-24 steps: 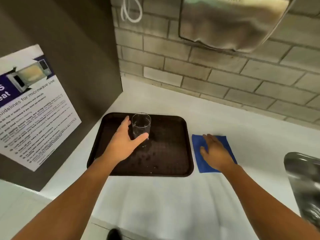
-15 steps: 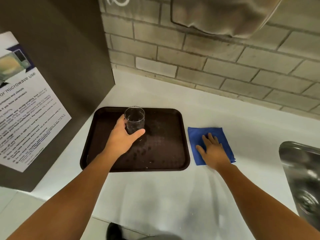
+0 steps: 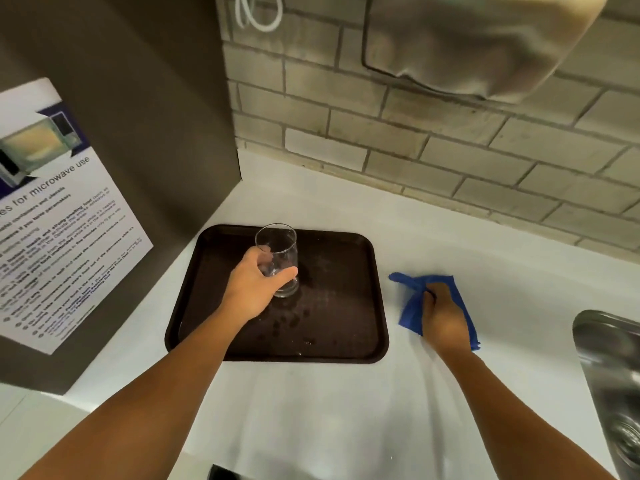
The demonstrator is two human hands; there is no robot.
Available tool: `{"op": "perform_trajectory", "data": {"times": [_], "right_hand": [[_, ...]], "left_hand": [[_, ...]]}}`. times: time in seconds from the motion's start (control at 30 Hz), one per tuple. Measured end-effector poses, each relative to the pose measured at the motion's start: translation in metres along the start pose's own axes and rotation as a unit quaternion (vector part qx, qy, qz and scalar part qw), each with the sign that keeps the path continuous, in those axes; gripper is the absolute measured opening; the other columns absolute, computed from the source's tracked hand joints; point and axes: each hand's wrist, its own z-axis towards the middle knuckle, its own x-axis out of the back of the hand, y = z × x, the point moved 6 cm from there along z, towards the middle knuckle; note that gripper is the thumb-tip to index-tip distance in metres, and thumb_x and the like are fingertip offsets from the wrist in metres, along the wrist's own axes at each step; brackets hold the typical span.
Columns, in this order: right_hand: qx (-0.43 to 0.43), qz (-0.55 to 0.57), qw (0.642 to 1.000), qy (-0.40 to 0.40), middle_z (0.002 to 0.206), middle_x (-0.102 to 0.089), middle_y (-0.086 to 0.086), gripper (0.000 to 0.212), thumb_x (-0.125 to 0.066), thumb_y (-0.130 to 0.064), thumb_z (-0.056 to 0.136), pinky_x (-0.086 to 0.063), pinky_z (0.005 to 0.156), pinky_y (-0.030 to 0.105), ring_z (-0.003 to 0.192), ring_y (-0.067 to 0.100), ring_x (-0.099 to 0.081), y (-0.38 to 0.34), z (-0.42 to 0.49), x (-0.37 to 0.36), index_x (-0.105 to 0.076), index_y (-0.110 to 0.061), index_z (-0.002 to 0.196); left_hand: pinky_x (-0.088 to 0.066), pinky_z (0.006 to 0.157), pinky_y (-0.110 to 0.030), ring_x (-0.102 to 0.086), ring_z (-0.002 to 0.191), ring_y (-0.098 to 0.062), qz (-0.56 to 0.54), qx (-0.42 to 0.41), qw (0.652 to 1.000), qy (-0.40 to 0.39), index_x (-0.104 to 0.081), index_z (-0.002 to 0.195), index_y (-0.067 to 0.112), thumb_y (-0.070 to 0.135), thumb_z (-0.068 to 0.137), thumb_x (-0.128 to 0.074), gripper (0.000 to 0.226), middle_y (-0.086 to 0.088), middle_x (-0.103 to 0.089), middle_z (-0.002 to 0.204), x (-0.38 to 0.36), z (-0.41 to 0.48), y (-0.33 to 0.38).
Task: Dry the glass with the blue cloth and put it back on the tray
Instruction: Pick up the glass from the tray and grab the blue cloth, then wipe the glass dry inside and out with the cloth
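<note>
A pale brick wall [image 3: 433, 143] backs the white counter [image 3: 329, 410]. A grey panel [image 3: 145, 109] carries a microwave poster [image 3: 59, 216]; a steel sink [image 3: 609, 382] lies at right.

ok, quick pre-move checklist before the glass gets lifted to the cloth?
1. Left hand wrapped around the glass: ok, thumb and fingers close on its lower half.
2. Glass upright: ok, slightly tilted at most.
3. Glass clear of the tray: cannot tell, its base looks on or just above the surface.
4. Right hand has the blue cloth: ok, cloth is bunched in the fist on the counter.
5. Space between the hands free: ok, only bare tray and counter there.
6. Tray dry for the return: not ok, droplets show on it near the glass.
</note>
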Motion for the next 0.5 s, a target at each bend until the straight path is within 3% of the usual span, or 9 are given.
{"op": "perform_trajectory", "data": {"times": [0.03,0.07,0.13,0.17,0.23,0.3,0.37,0.43,0.5], "right_hand": [[-0.016,0.067,0.998,0.001,0.096,-0.058,0.011,0.032,-0.042,-0.026,0.113,-0.048,0.064,0.013,0.079,0.007,-0.062,-0.002,-0.001,0.006,-0.060,-0.012,0.136],[-0.029,0.137,0.990,0.005,0.087,-0.059,0.009,0.031,-0.041,-0.022,0.112,-0.045,0.059,0.017,0.076,0.009,-0.064,-0.003,-0.004,0.013,-0.068,-0.017,0.127],[-0.033,0.215,0.975,0.035,0.079,-0.071,-0.003,0.041,-0.038,-0.015,0.112,-0.046,0.062,0.022,0.081,0.018,-0.071,-0.016,-0.009,0.029,-0.072,-0.032,0.096],[-0.031,0.248,0.967,0.050,0.088,-0.075,0.000,0.042,-0.038,-0.014,0.112,-0.048,0.065,0.025,0.085,0.021,-0.072,-0.023,-0.012,0.036,-0.068,-0.035,0.090],[-0.013,0.310,0.950,0.038,0.105,-0.072,0.016,0.036,-0.041,-0.016,0.113,-0.052,0.070,0.034,0.093,0.029,-0.071,-0.045,-0.022,0.042,-0.063,-0.035,0.092],[0.024,0.333,0.942,0.020,0.104,-0.075,0.003,0.024,-0.047,-0.026,0.114,-0.055,0.074,0.035,0.101,0.028,-0.073,-0.072,-0.031,0.043,-0.063,-0.036,0.100],[0.106,0.322,0.941,-0.002,0.100,-0.075,-0.016,0.014,-0.050,-0.043,0.112,-0.055,0.078,0.028,0.097,0.008,-0.073,-0.111,-0.048,0.041,-0.062,-0.041,0.106],[0.192,0.295,0.936,-0.020,0.103,-0.073,-0.019,0.015,-0.048,-0.046,0.112,-0.055,0.084,0.028,0.096,0.004,-0.071,-0.151,-0.069,0.037,-0.060,-0.037,0.113],[0.270,0.261,0.926,-0.037,0.105,-0.071,-0.021,0.014,-0.047,-0.042,0.113,-0.053,0.082,0.022,0.096,0.005,-0.070,-0.182,-0.087,0.028,-0.058,-0.035,0.116]], "left_hand": [[-0.056,0.104,-0.035,-0.068,0.124,-0.020,-0.033,0.007,0.999,0.001,-0.060,0.150,0.022,0.045,0.087,-0.094,0.075,0.006,-0.071,0.136,0.001,0.000,-0.001],[-0.055,0.102,-0.031,-0.069,0.125,-0.019,-0.068,0.017,0.998,0.001,-0.064,0.146,0.022,0.045,0.087,-0.094,0.070,0.004,-0.073,0.136,0.002,0.000,-0.002],[-0.057,0.102,-0.031,-0.073,0.122,-0.017,-0.140,0.037,0.989,0.005,-0.071,0.132,0.025,0.047,0.086,-0.094,0.056,0.001,-0.078,0.129,0.004,0.000,-0.001],[-0.058,0.105,-0.035,-0.077,0.118,-0.018,-0.186,0.047,0.981,0.002,-0.073,0.126,0.025,0.049,0.085,-0.094,0.052,-0.003,-0.080,0.127,0.004,-0.002,0.001],[-0.062,0.106,-0.043,-0.083,0.112,-0.022,-0.283,0.073,0.956,-0.026,-0.074,0.124,0.020,0.053,0.083,-0.092,0.056,-0.011,-0.083,0.128,-0.002,-0.007,0.009],[-0.065,0.104,-0.047,-0.085,0.108,-0.026,-0.341,0.094,0.934,-0.047,-0.075,0.131,0.016,0.056,0.086,-0.088,0.061,-0.012,-0.085,0.124,-0.010,-0.012,0.019],[-0.066,0.099,-0.051,-0.085,0.099,-0.027,-0.379,0.113,0.917,-0.054,-0.077,0.129,0.017,0.057,0.090,-0.084,0.056,-0.008,-0.088,0.106,-0.017,-0.016,0.027],[-0.068,0.095,-0.052,-0.086,0.094,-0.029,-0.398,0.124,0.907,-0.060,-0.078,0.124,0.015,0.062,0.082,-0.086,0.064,-0.005,-0.087,0.093,-0.023,-0.021,0.037],[-0.066,0.101,-0.059,-0.086,0.101,-0.034,-0.398,0.132,0.905,-0.067,-0.077,0.127,0.013,0.062,0.085,-0.085,0.065,-0.009,-0.088,0.101,-0.028,-0.026,0.043]]}}
